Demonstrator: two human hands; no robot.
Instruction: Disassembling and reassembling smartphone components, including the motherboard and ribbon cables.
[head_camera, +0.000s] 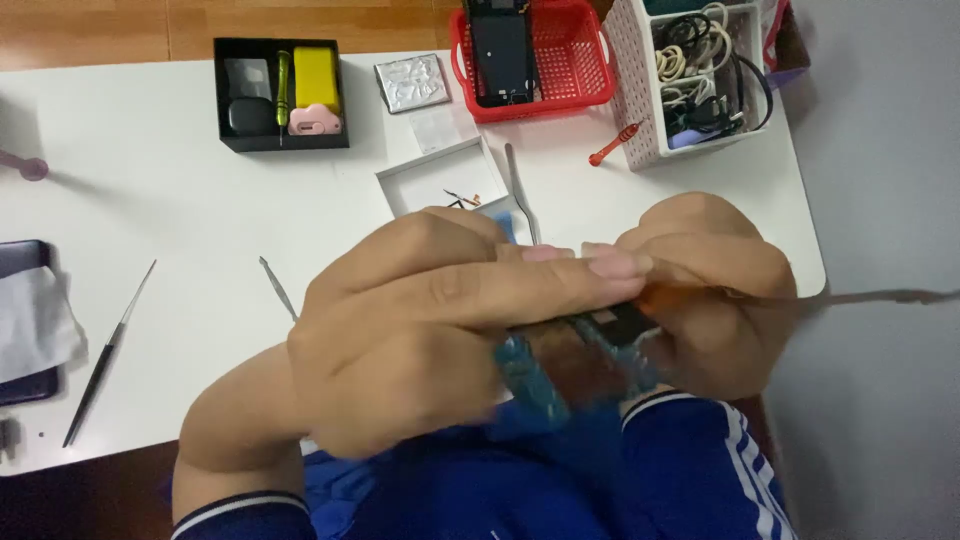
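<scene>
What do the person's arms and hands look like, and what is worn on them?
Both hands are bare, with no gloves, rings or watch in view. The left hand comes from a dark blue sleeve with a white-striped cuff. The right hand comes from a brighter blue sleeve with white stripes along its side. Fingernails are short and plain.

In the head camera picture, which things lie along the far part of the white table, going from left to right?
Black tray with a yellow block and a pink piece in it → silver foil square → red basket → red-handled screwdriver → white perforated basket holding cables.
</scene>
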